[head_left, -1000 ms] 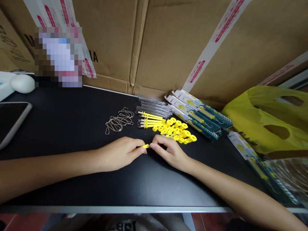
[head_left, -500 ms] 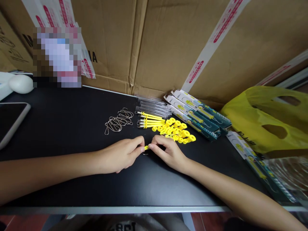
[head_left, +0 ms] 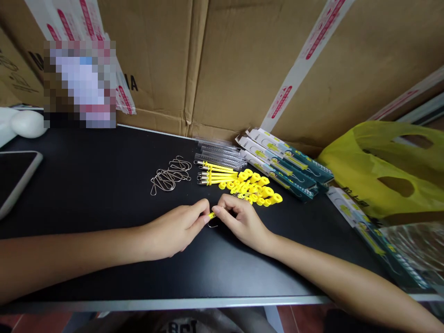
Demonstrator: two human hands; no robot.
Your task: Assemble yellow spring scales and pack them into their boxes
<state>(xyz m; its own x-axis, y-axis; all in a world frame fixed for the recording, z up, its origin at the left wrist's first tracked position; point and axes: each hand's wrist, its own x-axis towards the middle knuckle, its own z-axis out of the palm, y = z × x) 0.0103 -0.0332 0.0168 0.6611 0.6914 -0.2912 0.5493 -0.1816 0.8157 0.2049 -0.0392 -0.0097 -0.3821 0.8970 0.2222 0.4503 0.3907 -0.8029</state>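
Thumb and fingers of my left hand point(head_left: 182, 229) pinch a small yellow plastic part point(head_left: 211, 215) at its left side. My right hand point(head_left: 243, 222) is closed on the right end of that same part, hiding much of it. Just below the fingertips a thin curved metal hook point(head_left: 213, 226) sticks out; where it joins is hidden. Beyond my right hand lie several yellow caps and small yellow pieces point(head_left: 265, 192). Yellow rods with metal springs point(head_left: 220, 177) are lined up behind them. Bent metal hooks point(head_left: 166, 178) form a loose pile to the left.
Clear plastic tubes point(head_left: 222, 155) lie at the back beside printed boxes point(head_left: 284, 162). Another box point(head_left: 374, 236) lies at the right, near a yellow plastic bag point(head_left: 367, 171). A phone point(head_left: 17, 180) rests at the left. Cardboard point(head_left: 243, 64) stands behind the black table point(head_left: 104, 185).
Both hands stay together on the yellow part. My left hand has dipped slightly, and more of the curved metal hook shows under the fingers. The camera view has shifted a little.
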